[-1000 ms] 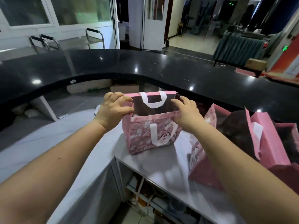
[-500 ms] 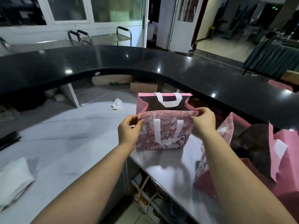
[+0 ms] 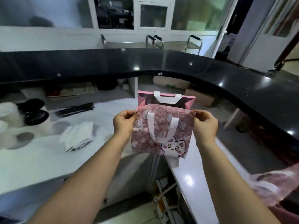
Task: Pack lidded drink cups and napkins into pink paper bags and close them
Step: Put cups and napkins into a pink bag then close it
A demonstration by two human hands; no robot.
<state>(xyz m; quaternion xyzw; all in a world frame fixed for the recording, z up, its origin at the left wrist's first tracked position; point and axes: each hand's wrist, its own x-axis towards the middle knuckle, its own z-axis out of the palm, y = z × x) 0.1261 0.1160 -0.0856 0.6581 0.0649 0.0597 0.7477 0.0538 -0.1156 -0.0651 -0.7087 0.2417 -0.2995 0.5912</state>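
A pink paper bag (image 3: 163,131) with white handles and a cartoon cat print is held up in front of me, its mouth open. My left hand (image 3: 123,123) pinches the near panel's upper left corner. My right hand (image 3: 204,125) pinches the upper right corner. White cups with black lids (image 3: 34,116) stand blurred at the far left of the white counter (image 3: 40,152). A stack of white napkins (image 3: 77,135) lies on the counter to the left of my left hand.
A curved black raised counter (image 3: 178,65) runs behind and to the right. Dark straws (image 3: 75,109) lie beyond the napkins. More pink bags (image 3: 275,183) sit at the lower right. A gap with shelves (image 3: 165,194) opens below the bag between the two white worktops.
My view has swung left, bringing cups and napkins into sight. The bag has been lifted and carried towards me and left, with both hands now pinching its near top corners.
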